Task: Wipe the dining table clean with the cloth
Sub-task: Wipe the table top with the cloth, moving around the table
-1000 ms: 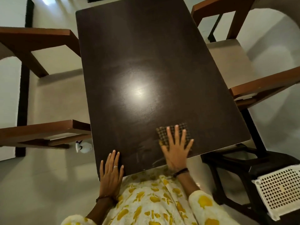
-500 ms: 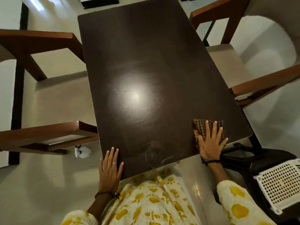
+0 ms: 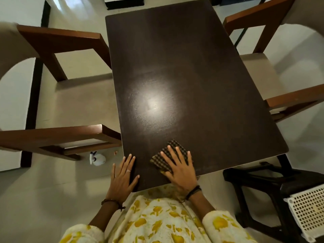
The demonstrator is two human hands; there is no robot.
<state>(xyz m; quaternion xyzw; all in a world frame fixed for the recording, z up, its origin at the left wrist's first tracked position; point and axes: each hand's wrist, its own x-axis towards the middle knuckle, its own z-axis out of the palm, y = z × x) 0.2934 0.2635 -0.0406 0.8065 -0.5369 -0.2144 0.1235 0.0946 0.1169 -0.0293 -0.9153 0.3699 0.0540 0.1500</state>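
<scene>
Since half a second ago my right hand [image 3: 180, 170] has carried the cloth [image 3: 169, 156] back from the counter's [image 3: 184, 76] near right corner toward the near middle, close to my left hand [image 3: 122, 178], which has stayed at the near left corner. The view has tilted too, showing more of the wooden chair [image 3: 57, 88] on the left.

The folded checked cloth lies flat on the dark counter just inside the near edge, directly under my right hand. That hand's fingers are straight and spread, pressing down on it. My left hand rests flat and relaxed, fingers on the counter, holding nothing.

My right palm hides the cloth's near part. A white perforated basket [image 3: 308, 209] is cut off at the right edge. I cannot identify the small white object [image 3: 97, 159] on the floor.
</scene>
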